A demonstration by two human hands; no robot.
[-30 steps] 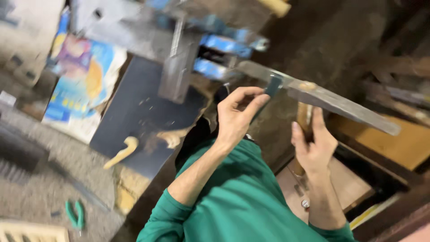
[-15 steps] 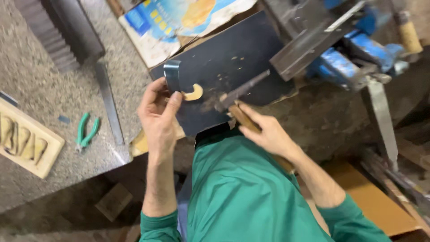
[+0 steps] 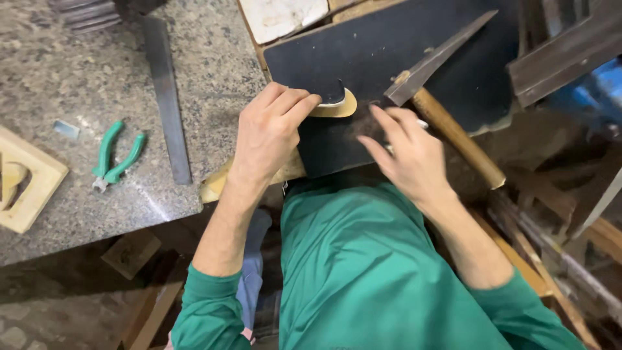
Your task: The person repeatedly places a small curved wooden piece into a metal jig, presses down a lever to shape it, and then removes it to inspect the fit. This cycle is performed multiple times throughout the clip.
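- Two hands in view, both the person's own, each coming out of a green sleeve.
- One small curved wooden piece [image 3: 338, 105], pale tan, lies on the one dark board [image 3: 363, 52]; the left hand [image 3: 269, 133] presses down on it with its fingertips, fingers close together and bent over its near end.
- One file with a wooden handle [image 3: 447, 116] — its grey blade runs up and away past the right hand [image 3: 411, 155], the handle slanting down to that hand's right.
- The right hand lies with fingers spread and loosely curved over the board, just beside the file's handle; whether it grips the handle I cannot tell.
- The wooden piece sits between the two hands, touching the left fingertips and just apart from the right fingertips.
- One pair of green-handled pliers [image 3: 116, 155] lies on the speckled stone counter [image 3: 78, 78], well to the left of the left hand.
- One long flat metal bar [image 3: 167, 91] lies between the pliers and the left hand.
- One pale wooden block with a cut-out [image 3: 23, 178] sits at the far left edge — beyond the pliers.
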